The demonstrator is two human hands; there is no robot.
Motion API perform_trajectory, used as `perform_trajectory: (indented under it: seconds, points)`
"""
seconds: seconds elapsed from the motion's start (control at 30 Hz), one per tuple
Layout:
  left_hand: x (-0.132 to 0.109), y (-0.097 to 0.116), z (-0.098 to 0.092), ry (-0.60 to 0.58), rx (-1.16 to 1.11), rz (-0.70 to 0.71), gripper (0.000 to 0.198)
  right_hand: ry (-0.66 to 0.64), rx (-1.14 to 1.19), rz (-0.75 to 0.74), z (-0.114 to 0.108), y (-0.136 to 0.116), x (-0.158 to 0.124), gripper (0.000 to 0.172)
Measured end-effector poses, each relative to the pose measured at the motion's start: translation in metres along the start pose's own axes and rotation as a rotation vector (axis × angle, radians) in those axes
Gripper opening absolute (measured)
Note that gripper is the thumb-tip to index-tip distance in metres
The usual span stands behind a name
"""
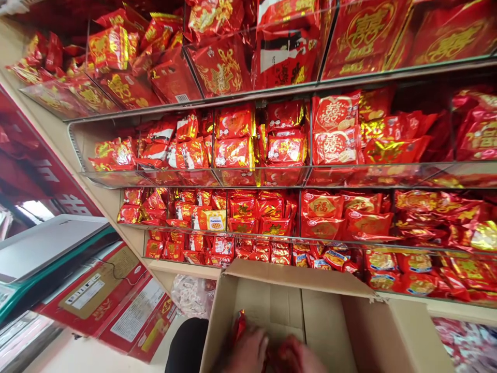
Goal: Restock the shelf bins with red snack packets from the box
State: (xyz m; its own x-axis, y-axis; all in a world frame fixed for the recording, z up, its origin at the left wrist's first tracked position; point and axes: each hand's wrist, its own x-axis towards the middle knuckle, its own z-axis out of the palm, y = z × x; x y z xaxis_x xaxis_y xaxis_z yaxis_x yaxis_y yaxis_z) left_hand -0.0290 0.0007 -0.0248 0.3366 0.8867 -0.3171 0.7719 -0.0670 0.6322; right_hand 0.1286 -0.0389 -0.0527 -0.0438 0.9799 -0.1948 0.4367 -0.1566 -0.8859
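Observation:
An open cardboard box (295, 280) stands in front of me at the bottom of the head view. Both my hands reach down inside it, smeared by motion. My left hand (248, 349) has its fingers curled, and a red wrapped snack packet (240, 320) sticks up at its edge. Close beside it, my right hand (305, 358) is closed on a red snack packet (282, 353), which shows only in part. The lower parts of both hands are cut off by the frame edge.
Beyond the box rise shelves with clear plastic fronts (264, 176), full of red and gold packets (235, 150). Red cartons (128, 311) and a scale-like tray (50, 243) stand at left. Plastic bags (190, 295) lie under the shelf. My dark-clothed knee (188, 344) is beside the box.

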Motion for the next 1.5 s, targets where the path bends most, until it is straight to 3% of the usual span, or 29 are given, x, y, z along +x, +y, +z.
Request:
perform_trajectory:
  seconds: [0.1, 0.2, 0.4, 0.53, 0.67, 0.93, 1.17, 1.33, 1.4, 1.5]
  points:
    - [0.000, 0.032, -0.013, 0.050, -0.186, 0.111, 0.042, 0.033, 0.208, -0.026, -0.027, -0.011, 0.004, 0.028]
    - [0.002, 0.060, -0.024, 0.116, -0.359, 0.169, 0.032, 0.121, 0.393, -0.036, -0.048, -0.033, 0.002, 0.032]
    - [-0.004, 0.091, -0.031, 0.241, -0.639, 0.221, 0.023, 0.316, 0.350, -0.099, -0.061, -0.073, -0.008, 0.031]
    - [-0.008, 0.095, -0.025, 0.335, -0.897, 0.100, 0.027, 0.487, 0.275, -0.102, -0.059, -0.080, -0.010, 0.028]
    - [-0.007, 0.090, -0.018, 0.402, -0.795, 0.067, 0.039, 0.507, 0.253, -0.064, -0.055, -0.077, -0.011, 0.029]
    - [-0.009, 0.075, -0.013, 0.547, -0.446, 0.022, 0.044, 0.457, 0.265, -0.039, -0.045, -0.066, -0.011, 0.032]
    - [-0.010, 0.076, -0.009, 0.531, -0.621, -0.056, 0.049, 0.467, 0.247, 0.011, -0.042, -0.068, -0.014, 0.034]
    - [-0.008, 0.066, -0.006, 0.495, -0.644, -0.034, 0.046, 0.467, 0.196, -0.015, -0.047, -0.061, -0.015, 0.034]
    - [-0.013, 0.063, -0.012, 0.370, -0.637, 0.023, 0.042, 0.404, 0.144, -0.065, -0.051, -0.058, -0.015, 0.032]
    - [-0.024, 0.068, -0.029, -0.014, -0.646, 0.213, 0.028, 0.246, 0.081, -0.184, -0.054, -0.059, -0.017, 0.028]
